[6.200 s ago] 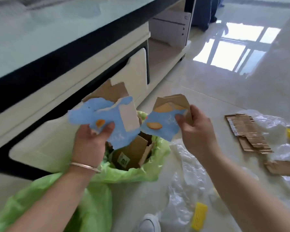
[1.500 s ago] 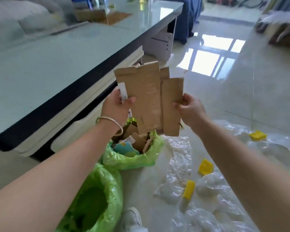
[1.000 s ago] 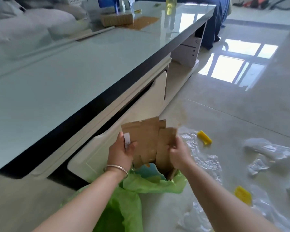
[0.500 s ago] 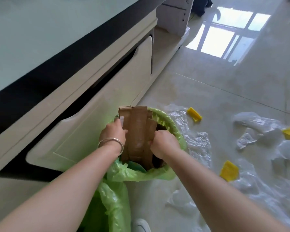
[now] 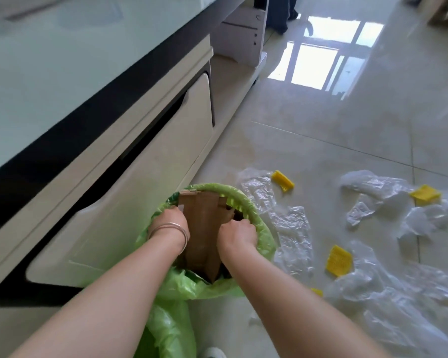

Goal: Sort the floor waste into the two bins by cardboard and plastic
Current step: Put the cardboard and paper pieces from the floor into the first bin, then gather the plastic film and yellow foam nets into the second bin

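A folded brown cardboard piece (image 5: 203, 223) stands upright inside the far bin, lined with a green bag (image 5: 256, 218). My left hand (image 5: 170, 219) grips its left edge and my right hand (image 5: 237, 232) grips its right edge, both inside the bin's mouth. A second green-bagged bin (image 5: 168, 329) sits nearer me, mostly hidden under my forearms. Clear plastic film (image 5: 290, 228) and yellow plastic pieces (image 5: 338, 260) lie on the tiled floor to the right.
A low cream cabinet with a drawer front (image 5: 140, 192) and a glass top (image 5: 62, 60) runs along the left, close to the bins. More crumpled film (image 5: 388, 306) covers the floor at the right. A white shoe tip (image 5: 214, 352) shows at the bottom.
The cardboard has gone from chest height down into the far bin, and in the last half second both hands have pushed it deeper.
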